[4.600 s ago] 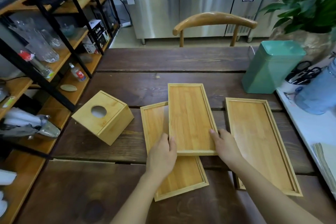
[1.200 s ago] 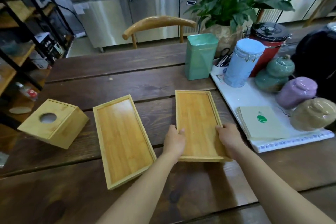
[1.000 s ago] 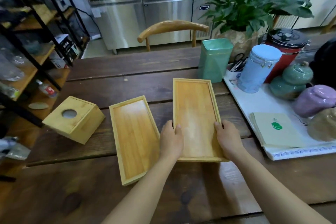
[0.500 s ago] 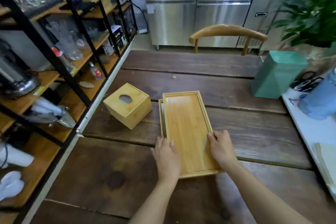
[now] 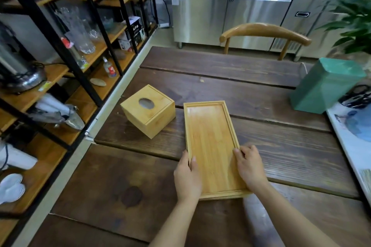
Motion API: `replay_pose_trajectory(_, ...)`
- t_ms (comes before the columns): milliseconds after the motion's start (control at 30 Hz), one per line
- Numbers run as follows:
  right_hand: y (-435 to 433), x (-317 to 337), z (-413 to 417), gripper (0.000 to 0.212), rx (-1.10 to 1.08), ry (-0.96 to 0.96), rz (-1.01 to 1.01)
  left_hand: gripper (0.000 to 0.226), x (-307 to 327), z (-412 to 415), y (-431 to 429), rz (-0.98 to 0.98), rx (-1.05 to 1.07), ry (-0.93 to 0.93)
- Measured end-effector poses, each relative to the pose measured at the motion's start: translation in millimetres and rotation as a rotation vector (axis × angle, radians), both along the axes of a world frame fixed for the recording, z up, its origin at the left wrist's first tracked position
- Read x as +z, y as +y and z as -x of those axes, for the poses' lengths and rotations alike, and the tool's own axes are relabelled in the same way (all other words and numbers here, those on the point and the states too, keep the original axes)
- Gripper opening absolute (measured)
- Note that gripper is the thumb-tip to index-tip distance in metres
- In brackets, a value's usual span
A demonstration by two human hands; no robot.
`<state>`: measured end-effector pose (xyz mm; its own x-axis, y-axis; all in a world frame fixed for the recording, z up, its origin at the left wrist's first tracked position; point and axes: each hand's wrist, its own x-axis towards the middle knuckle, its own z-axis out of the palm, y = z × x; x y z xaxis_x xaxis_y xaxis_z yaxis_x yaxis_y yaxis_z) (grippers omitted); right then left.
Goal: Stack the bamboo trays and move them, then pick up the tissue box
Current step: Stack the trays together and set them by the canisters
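Note:
The bamboo trays [image 5: 210, 138] lie nested in one stack on the dark wooden table [image 5: 281, 150], long side pointing away from me. My left hand [image 5: 187, 176] grips the stack's near left rim, thumb inside the top tray. My right hand [image 5: 250, 167] holds the near right rim the same way. Only the top tray's inside shows; the ones beneath are hidden. A square bamboo tissue box [image 5: 148, 110] with an oval hole in its lid stands just left of the stack's far end, close to the table's left edge.
A teal tin [image 5: 325, 86] stands at the right, beside a white mat [image 5: 349, 142] with a blue jar and scissors. A wooden chair [image 5: 265, 34] is at the far side. Black metal shelves [image 5: 60, 50] with glassware run along the left.
The held trays have moved left from beside the white mat and been set down onto the third tray, forming one aligned stack next to the tissue box. Both hands still grip the rims.

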<state>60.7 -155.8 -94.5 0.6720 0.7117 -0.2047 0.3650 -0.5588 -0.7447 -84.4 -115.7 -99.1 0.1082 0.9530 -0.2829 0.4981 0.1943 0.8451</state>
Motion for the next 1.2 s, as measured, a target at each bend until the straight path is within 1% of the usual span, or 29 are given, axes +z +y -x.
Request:
replay_pose_trajectory(133, -2.9, -0.1, 3.1, 0.030, -0.012, 0.011, -0.009, 0.041, 8.8, 7.7, 3.0, 0.231, -0.004, -0.247)
replay_pose_trajectory(233, -5.7, -0.1, 7.5, 0.027, -0.012, 0.036, -0.026, 0.046, 12.5, 11.8, 2.8, 0.350, -0.049, -0.334)
replay_pose_trajectory(333, -8.3, 0.8, 10.0, 0.022, -0.022, 0.118, -0.056, 0.050, 11.8, 12.2, 1.7, 0.355, -0.092, -0.345)
replay_pose_trajectory(467, -11.0, 4.9, 9.4, 0.031, -0.010, 0.201, -0.058, 0.050, 10.0, 11.7, 2.1, 0.342, -0.091, -0.342)
replay_pose_trajectory(600, -18.0, 3.7, 8.2, 0.040, -0.031, 0.334, -0.074, 0.051, 7.5, 10.3, 6.0, 0.323, -0.061, -0.348)
replay_pose_trajectory(733, -24.3, 2.7, 10.9, 0.040, -0.032, 0.414, -0.115, 0.050, 6.4, 10.0, 3.9, 0.338, -0.068, -0.406)
replay_pose_trajectory(867, -26.9, 3.8, 13.0, 0.036, -0.026, 0.430, -0.180, 0.050, 3.7, 9.7, 3.3, 0.320, -0.079, -0.396)
replay_pose_trajectory(1033, -31.6, 3.4, 1.7, 0.037, -0.041, 0.420, -0.164, 0.050, 0.6, -0.8, -2.2, 0.316, -0.085, -0.359)
replay_pose_trajectory(1200, -57.2, 7.3, -35.7, 0.036, -0.106, 0.387, -0.146, 0.051, -1.7, -41.5, -19.7, 0.336, -0.158, -0.363)
